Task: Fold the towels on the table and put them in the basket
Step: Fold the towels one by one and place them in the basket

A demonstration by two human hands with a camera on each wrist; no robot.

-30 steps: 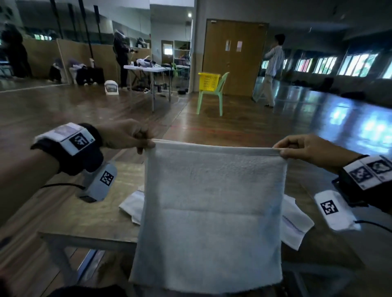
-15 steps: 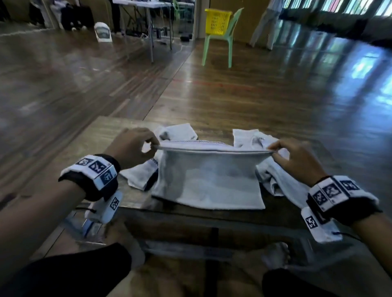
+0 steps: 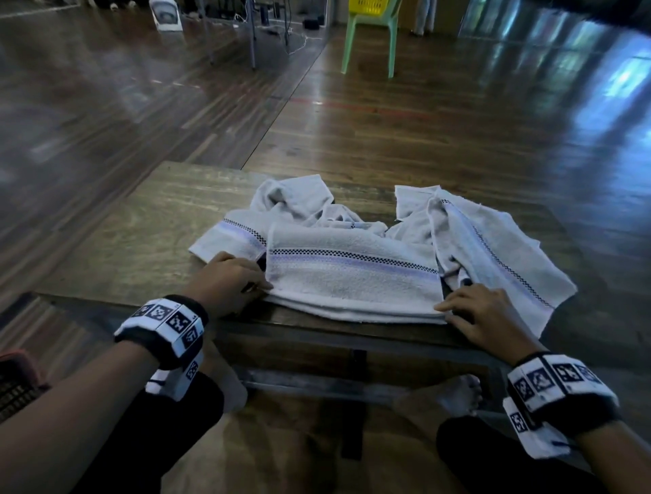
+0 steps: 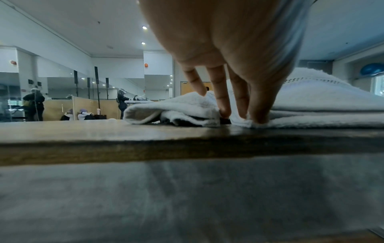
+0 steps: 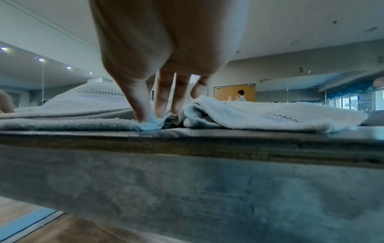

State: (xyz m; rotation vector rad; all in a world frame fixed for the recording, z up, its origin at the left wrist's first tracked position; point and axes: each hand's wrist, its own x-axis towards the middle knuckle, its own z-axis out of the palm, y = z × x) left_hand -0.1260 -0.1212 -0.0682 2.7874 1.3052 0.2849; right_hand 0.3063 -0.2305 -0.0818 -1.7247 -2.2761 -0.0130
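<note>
A white towel (image 3: 352, 282) with a checkered purple stripe lies folded in half at the near edge of the wooden table (image 3: 141, 239). My left hand (image 3: 260, 285) pinches its near left corner, and thumb and fingers press that corner down in the left wrist view (image 4: 249, 118). My right hand (image 3: 445, 306) pinches the near right corner, which bunches between thumb and finger (image 5: 149, 120). Behind the folded towel lie a crumpled towel (image 3: 289, 201) at the left and a spread one (image 3: 493, 243) at the right. A dark basket (image 3: 14, 384) shows at the lower left edge.
Bare tabletop lies left of the towels. My knees and a bare foot (image 3: 458, 395) are under the table's front edge. Far across the wooden floor stands a green chair (image 3: 370, 38) with a yellow basket (image 3: 368, 4) on it, beside another table's legs.
The towel hung in the air between both hands; it has come down and now lies folded on the table, both hands still on its corners. The head view has tilted down.
</note>
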